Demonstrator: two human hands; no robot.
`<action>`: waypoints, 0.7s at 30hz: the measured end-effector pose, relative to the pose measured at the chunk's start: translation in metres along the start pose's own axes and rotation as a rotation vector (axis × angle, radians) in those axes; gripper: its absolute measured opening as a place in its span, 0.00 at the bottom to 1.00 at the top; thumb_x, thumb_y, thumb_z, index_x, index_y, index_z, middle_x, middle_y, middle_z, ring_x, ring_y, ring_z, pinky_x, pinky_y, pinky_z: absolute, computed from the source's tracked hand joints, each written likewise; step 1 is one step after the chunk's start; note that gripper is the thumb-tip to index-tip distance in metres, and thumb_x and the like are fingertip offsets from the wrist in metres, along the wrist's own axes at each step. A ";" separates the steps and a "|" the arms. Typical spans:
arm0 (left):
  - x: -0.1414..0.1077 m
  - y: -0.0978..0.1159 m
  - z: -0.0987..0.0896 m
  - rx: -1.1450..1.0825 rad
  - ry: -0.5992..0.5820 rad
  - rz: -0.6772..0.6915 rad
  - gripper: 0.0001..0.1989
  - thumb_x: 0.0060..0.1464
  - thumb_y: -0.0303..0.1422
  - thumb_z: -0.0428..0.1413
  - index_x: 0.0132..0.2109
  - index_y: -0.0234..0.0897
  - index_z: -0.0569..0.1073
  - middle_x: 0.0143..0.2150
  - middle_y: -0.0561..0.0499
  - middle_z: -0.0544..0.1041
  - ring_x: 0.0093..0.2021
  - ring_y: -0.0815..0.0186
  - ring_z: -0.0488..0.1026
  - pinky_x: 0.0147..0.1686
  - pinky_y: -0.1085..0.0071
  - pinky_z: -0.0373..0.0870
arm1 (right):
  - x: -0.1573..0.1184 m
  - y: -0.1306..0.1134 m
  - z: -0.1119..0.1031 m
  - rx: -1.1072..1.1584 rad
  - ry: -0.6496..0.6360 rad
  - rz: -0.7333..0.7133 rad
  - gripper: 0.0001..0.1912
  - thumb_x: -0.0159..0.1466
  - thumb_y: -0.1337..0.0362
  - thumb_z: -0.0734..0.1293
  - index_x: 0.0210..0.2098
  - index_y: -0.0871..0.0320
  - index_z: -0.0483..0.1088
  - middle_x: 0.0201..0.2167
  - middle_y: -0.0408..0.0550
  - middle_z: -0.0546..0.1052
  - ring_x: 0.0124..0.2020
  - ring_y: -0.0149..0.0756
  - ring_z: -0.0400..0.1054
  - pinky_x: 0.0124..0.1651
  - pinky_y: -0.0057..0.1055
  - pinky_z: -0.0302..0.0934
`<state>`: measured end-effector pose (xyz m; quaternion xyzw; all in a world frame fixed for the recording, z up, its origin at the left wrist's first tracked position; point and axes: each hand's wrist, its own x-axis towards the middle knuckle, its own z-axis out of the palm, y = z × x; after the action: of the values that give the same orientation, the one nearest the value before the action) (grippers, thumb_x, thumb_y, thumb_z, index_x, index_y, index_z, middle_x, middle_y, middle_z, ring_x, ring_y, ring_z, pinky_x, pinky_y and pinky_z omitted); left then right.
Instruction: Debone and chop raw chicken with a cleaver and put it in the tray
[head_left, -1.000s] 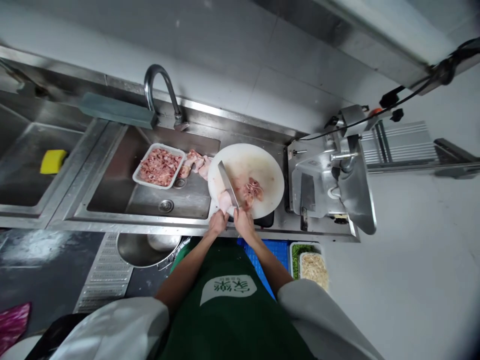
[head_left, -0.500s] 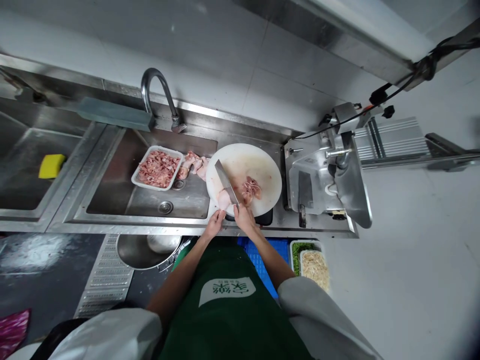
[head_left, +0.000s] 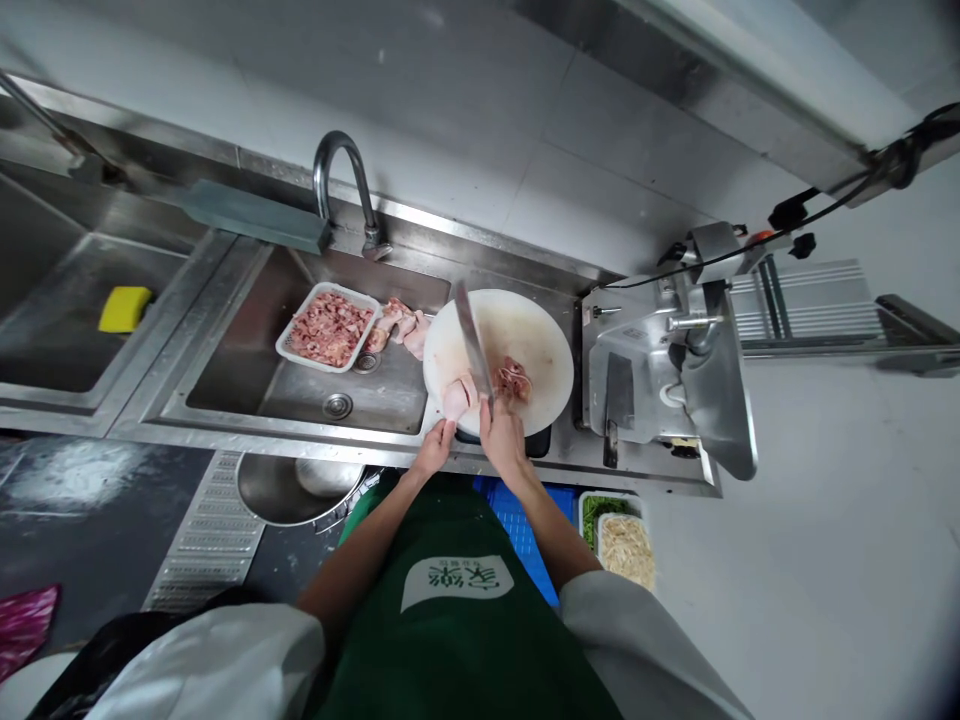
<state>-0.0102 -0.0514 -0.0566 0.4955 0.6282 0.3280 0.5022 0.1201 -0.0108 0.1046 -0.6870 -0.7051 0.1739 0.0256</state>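
My right hand (head_left: 504, 438) is closed round the handle of a cleaver (head_left: 471, 335), whose blade points away from me over the left part of the round white cutting board (head_left: 544, 330). A pale piece of meat (head_left: 457, 398) lies at the board's near left edge, beside the blade. My left hand (head_left: 435, 448) is closed at the near end of that piece, its fingertips pinching the edge. Redder cut meat (head_left: 513, 379) rests on the board just right of the blade, partly behind my right hand.
Left of the board, the sink (head_left: 390, 395) holds a white basket (head_left: 279, 348) of chopped meat and some larger pieces (head_left: 409, 330). A faucet (head_left: 364, 190) stands behind. On the right, a slicer (head_left: 712, 370) has a second cleaver (head_left: 619, 395) on it.
The cleaver has lifted and turned more upright, moving right with my right hand. A cut shows in the pale meat. The whole view has shifted slightly.
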 end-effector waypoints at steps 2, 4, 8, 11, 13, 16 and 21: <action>0.001 0.002 -0.001 0.006 0.005 -0.006 0.22 0.69 0.47 0.39 0.40 0.37 0.70 0.37 0.48 0.76 0.41 0.64 0.73 0.47 0.69 0.69 | -0.001 -0.004 -0.004 0.035 0.114 -0.015 0.25 0.76 0.56 0.47 0.57 0.63 0.67 0.47 0.61 0.78 0.47 0.45 0.74 0.47 0.33 0.64; 0.001 0.005 0.000 0.017 0.002 -0.021 0.21 0.69 0.46 0.39 0.40 0.37 0.69 0.36 0.49 0.76 0.40 0.65 0.72 0.46 0.70 0.69 | -0.003 -0.006 0.006 0.020 0.063 0.014 0.24 0.76 0.58 0.48 0.57 0.65 0.67 0.46 0.62 0.78 0.48 0.46 0.74 0.48 0.34 0.64; -0.001 0.012 0.005 0.063 -0.007 -0.045 0.20 0.69 0.44 0.40 0.37 0.38 0.67 0.33 0.50 0.74 0.38 0.64 0.72 0.43 0.69 0.69 | -0.011 0.005 0.040 -0.081 -0.214 0.089 0.19 0.75 0.63 0.53 0.52 0.66 0.70 0.43 0.62 0.80 0.45 0.45 0.76 0.47 0.33 0.64; -0.002 0.013 0.009 0.086 -0.016 -0.050 0.18 0.69 0.43 0.41 0.37 0.38 0.67 0.33 0.50 0.74 0.38 0.64 0.72 0.43 0.68 0.69 | -0.015 0.019 0.047 -0.087 -0.220 0.087 0.18 0.75 0.61 0.54 0.53 0.64 0.69 0.44 0.60 0.80 0.45 0.45 0.76 0.46 0.32 0.63; -0.001 0.013 0.011 0.078 -0.010 -0.064 0.18 0.69 0.44 0.40 0.37 0.39 0.66 0.32 0.50 0.73 0.36 0.64 0.72 0.42 0.68 0.69 | -0.014 0.024 0.042 -0.081 -0.220 0.079 0.18 0.75 0.60 0.54 0.53 0.63 0.69 0.43 0.59 0.81 0.44 0.45 0.76 0.44 0.31 0.63; 0.000 0.010 0.010 0.045 0.011 -0.063 0.19 0.69 0.45 0.39 0.38 0.39 0.66 0.30 0.51 0.73 0.35 0.63 0.72 0.41 0.68 0.69 | -0.011 0.023 0.023 -0.069 -0.227 0.076 0.17 0.75 0.59 0.55 0.51 0.62 0.70 0.41 0.58 0.81 0.43 0.44 0.77 0.43 0.30 0.63; -0.002 0.003 0.011 -0.041 0.062 0.008 0.23 0.67 0.51 0.40 0.40 0.38 0.69 0.33 0.48 0.75 0.36 0.61 0.73 0.41 0.65 0.69 | -0.008 0.007 -0.015 0.066 0.084 -0.018 0.23 0.76 0.57 0.52 0.60 0.64 0.65 0.45 0.59 0.80 0.45 0.46 0.76 0.46 0.34 0.65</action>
<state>0.0016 -0.0536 -0.0558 0.4772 0.6347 0.3578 0.4914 0.1312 -0.0151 0.1186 -0.6859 -0.7036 0.1678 0.0795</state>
